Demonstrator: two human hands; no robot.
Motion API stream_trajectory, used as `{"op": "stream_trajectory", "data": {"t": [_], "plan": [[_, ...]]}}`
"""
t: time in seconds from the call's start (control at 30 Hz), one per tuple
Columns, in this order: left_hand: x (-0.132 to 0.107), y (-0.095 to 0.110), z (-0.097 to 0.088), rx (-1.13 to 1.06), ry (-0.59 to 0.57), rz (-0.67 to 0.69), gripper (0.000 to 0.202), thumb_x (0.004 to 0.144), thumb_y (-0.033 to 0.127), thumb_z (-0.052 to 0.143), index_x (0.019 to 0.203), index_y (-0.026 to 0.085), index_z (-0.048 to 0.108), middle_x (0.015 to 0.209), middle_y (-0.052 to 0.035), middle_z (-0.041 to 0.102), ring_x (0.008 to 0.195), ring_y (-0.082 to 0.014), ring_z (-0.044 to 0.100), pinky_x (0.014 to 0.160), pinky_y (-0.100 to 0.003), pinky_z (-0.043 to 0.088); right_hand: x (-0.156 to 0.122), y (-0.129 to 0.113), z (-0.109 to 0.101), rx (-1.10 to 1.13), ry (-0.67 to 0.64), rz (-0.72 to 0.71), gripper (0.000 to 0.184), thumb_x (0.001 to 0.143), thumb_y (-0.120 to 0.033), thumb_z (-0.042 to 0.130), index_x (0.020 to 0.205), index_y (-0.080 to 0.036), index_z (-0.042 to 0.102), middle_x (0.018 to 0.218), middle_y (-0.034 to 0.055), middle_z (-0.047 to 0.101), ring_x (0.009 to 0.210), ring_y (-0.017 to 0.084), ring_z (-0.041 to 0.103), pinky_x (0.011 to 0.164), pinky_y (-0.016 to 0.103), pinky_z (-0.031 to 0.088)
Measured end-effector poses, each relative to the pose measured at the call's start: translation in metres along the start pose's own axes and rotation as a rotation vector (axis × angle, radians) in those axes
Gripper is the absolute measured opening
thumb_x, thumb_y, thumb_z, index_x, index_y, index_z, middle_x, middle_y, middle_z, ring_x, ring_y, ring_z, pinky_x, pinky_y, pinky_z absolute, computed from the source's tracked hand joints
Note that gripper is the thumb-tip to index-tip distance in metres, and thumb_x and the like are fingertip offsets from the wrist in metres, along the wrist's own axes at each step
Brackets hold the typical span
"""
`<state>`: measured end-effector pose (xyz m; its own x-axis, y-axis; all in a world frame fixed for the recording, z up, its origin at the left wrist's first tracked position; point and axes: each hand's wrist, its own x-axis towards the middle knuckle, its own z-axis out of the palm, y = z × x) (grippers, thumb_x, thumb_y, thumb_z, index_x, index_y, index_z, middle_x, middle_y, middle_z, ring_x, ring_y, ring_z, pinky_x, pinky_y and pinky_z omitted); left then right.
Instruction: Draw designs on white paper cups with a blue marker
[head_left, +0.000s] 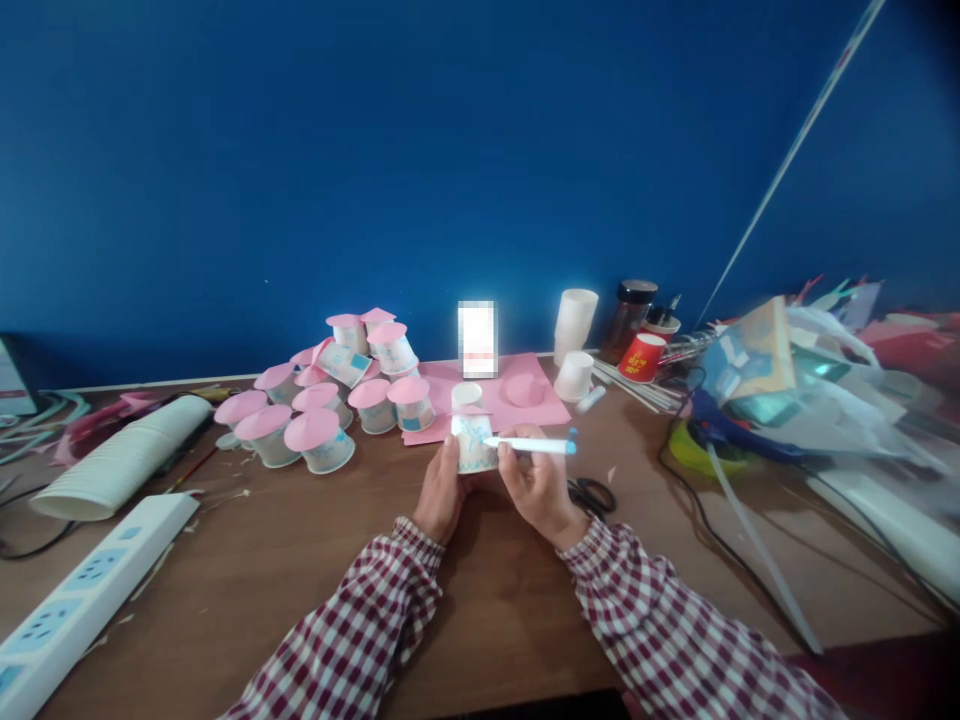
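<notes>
My left hand grips a white paper cup turned upside down, with light blue drawing on its side. In my right hand is a white marker with a light blue end, its tip at the cup's wall. Behind the cup lies pink paper, and on it sits a pink paper cone. To the left stand several decorated cups with pink cone tops; one cup lies tilted among them.
A stack of white cups, a single white cup, a red cup and a dark-lidded jar stand right. Black scissors lie by my right wrist. Left are a power strip and nested cups; plastic bags crowd the right.
</notes>
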<state>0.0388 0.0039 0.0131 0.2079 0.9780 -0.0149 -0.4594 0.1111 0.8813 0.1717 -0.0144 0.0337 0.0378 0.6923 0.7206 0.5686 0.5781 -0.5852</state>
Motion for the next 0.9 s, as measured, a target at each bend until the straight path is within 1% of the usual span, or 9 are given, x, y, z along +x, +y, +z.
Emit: {"op": "stream_trajectory", "data": {"t": [0.1, 0.27, 0.5, 0.6, 0.67, 0.77, 0.83, 0.9], "plan": [[0.0005, -0.0004, -0.0001, 0.001, 0.005, -0.001, 0.056, 0.084, 0.054, 0.044, 0.116, 0.011, 0.056, 0.108, -0.0147, 0.064, 0.094, -0.0259, 0.061, 0.077, -0.037, 0.050, 0.0005, 0.0011, -0.0005, -0.016, 0.002, 0.013, 0.006, 0.088, -0.023, 0.047, 0.089, -0.021, 0.053, 0.080, 0.0057, 0.061, 0.072, 0.018, 0.059, 0.068, 0.034, 0.051], [0.0000, 0.0007, 0.0011, -0.014, -0.021, -0.002, 0.057, 0.083, 0.055, 0.045, 0.119, 0.011, 0.055, 0.107, -0.0141, 0.064, 0.093, -0.0256, 0.061, 0.077, -0.038, 0.050, 0.0013, 0.0012, -0.0009, -0.007, 0.023, 0.014, 0.006, 0.088, -0.023, 0.048, 0.089, -0.021, 0.053, 0.080, 0.0049, 0.061, 0.072, 0.018, 0.060, 0.068, 0.032, 0.051], [0.0006, -0.0004, 0.0009, -0.006, 0.002, -0.002, 0.058, 0.082, 0.055, 0.046, 0.119, 0.012, 0.056, 0.108, -0.0138, 0.064, 0.092, -0.0251, 0.061, 0.076, -0.037, 0.051, 0.0015, 0.0017, -0.0009, -0.013, 0.032, 0.022, 0.007, 0.088, -0.024, 0.048, 0.088, -0.022, 0.054, 0.078, 0.0059, 0.061, 0.070, 0.019, 0.059, 0.067, 0.034, 0.052], [0.0010, -0.0006, -0.0003, -0.016, -0.008, -0.006, 0.057, 0.083, 0.054, 0.046, 0.120, 0.011, 0.055, 0.109, -0.0143, 0.063, 0.093, -0.0255, 0.061, 0.076, -0.037, 0.051, 0.0017, 0.0004, -0.0006, 0.020, 0.038, 0.030, 0.006, 0.087, -0.023, 0.048, 0.087, -0.021, 0.054, 0.078, 0.0054, 0.061, 0.070, 0.018, 0.059, 0.066, 0.033, 0.052], [0.0015, 0.0000, -0.0013, -0.034, -0.013, -0.022, 0.057, 0.083, 0.054, 0.046, 0.120, 0.011, 0.054, 0.111, -0.0146, 0.063, 0.094, -0.0250, 0.060, 0.076, -0.037, 0.051, 0.0025, -0.0005, -0.0006, 0.067, 0.074, 0.056, 0.007, 0.088, -0.024, 0.048, 0.086, -0.020, 0.054, 0.077, 0.0048, 0.060, 0.069, 0.017, 0.059, 0.064, 0.031, 0.052], [0.0029, 0.0021, -0.0023, -0.075, 0.052, -0.056, 0.055, 0.082, 0.054, 0.049, 0.119, 0.014, 0.055, 0.110, -0.0130, 0.063, 0.089, -0.0222, 0.061, 0.074, -0.035, 0.053, 0.0047, 0.0000, -0.0009, 0.129, 0.130, 0.120, 0.011, 0.090, -0.026, 0.046, 0.088, -0.019, 0.054, 0.079, 0.0051, 0.059, 0.069, 0.016, 0.058, 0.062, 0.029, 0.052], [0.0036, 0.0039, -0.0021, -0.101, 0.088, -0.070, 0.055, 0.082, 0.056, 0.048, 0.119, 0.016, 0.056, 0.108, -0.0121, 0.064, 0.087, -0.0210, 0.062, 0.073, -0.034, 0.054, 0.0058, 0.0016, -0.0009, 0.137, 0.133, 0.129, 0.015, 0.091, -0.026, 0.044, 0.096, -0.017, 0.055, 0.085, 0.0070, 0.060, 0.074, 0.016, 0.059, 0.067, 0.030, 0.053], [0.0040, 0.0055, -0.0017, -0.114, 0.087, -0.075, 0.055, 0.082, 0.057, 0.047, 0.119, 0.017, 0.056, 0.108, -0.0118, 0.063, 0.090, -0.0213, 0.062, 0.073, -0.034, 0.054, 0.0059, 0.0031, -0.0007, 0.130, 0.109, 0.108, 0.019, 0.092, -0.026, 0.042, 0.103, -0.016, 0.055, 0.092, 0.0089, 0.061, 0.082, 0.018, 0.060, 0.076, 0.032, 0.052]]}}
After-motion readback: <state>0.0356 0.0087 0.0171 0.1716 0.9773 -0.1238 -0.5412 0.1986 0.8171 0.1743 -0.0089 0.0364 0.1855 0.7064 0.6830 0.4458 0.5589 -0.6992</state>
